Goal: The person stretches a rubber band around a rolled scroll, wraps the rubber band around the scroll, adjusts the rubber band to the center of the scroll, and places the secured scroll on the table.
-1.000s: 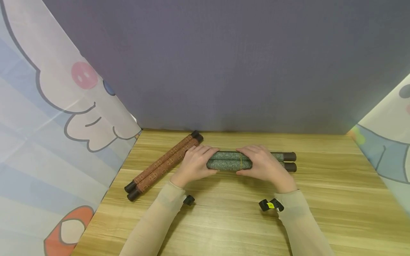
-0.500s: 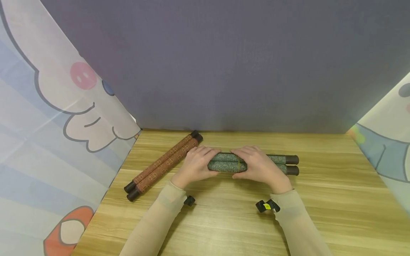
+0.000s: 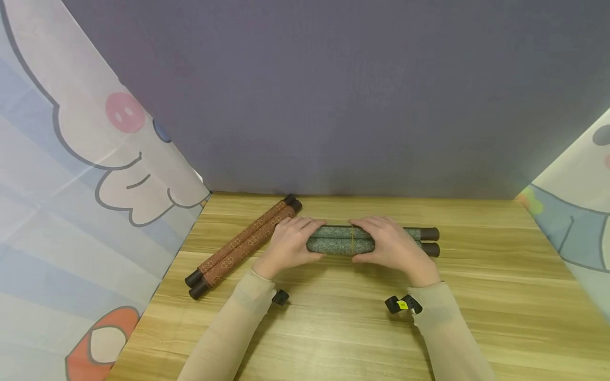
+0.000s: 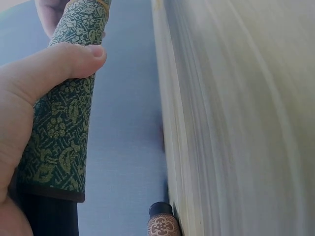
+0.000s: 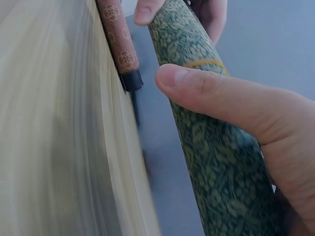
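A green patterned scroll [image 3: 339,246] with dark end caps lies crosswise between my hands, as two parallel rolls with a thin yellow band [image 3: 352,241] around them. My left hand [image 3: 292,244] grips its left part, thumb on the near side and fingers over the far side; the palm hides that end in the head view. In the left wrist view the dark end cap [image 4: 49,214] shows below the thumb. My right hand [image 3: 391,246] grips the scroll just right of the band, its thumb [image 5: 197,88] across the cloth in the right wrist view. The scroll appears raised off the table.
A reddish-brown scroll [image 3: 243,248], also two rolls with dark ends, lies slanted on the wooden table [image 3: 333,333], left of and close to my left hand. A grey panel [image 3: 333,106] rises behind the table. Cartoon-printed cloth [image 3: 71,211] hangs at the sides.
My right hand slid left along the scroll towards the band, then went back right. The scroll shifted slightly right and then left, and its band now sits a little further left.
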Motion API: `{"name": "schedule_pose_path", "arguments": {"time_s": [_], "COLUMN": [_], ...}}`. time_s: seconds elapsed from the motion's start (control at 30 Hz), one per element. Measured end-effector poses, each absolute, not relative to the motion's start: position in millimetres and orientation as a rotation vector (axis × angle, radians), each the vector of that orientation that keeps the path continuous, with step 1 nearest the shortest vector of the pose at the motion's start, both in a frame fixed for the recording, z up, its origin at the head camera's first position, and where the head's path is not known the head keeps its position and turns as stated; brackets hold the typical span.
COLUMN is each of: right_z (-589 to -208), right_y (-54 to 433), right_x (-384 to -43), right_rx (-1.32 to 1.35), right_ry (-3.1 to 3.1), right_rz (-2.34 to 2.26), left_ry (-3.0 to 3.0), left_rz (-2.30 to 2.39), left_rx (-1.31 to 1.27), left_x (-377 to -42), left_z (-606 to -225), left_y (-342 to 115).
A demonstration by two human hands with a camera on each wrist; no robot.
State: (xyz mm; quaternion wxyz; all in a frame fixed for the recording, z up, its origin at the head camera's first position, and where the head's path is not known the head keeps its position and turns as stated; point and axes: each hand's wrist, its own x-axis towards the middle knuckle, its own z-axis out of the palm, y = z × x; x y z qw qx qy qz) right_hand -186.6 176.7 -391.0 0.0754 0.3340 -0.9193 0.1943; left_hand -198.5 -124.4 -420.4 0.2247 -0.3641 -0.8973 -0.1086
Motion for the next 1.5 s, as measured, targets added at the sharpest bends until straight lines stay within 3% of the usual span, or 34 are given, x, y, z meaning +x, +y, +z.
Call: {"name": "schedule_pose_path", "arguments": {"time_s": [0.8, 1.5], "right_z": [-382, -398], "right_y": [208, 237], "right_x": [-191, -179], "right_rx": [0.935, 1.038], "right_ry": [-2.81, -2.781], "right_rz": [0.67, 0.602], "left_ry": [-2.593, -2.658], "left_rz": [-0.389, -0.483], "left_rx": [-0.966, -1.05], "left_x": [-203, -197], "left_z": [-420, -423], "left_y": [-129, -134]}}
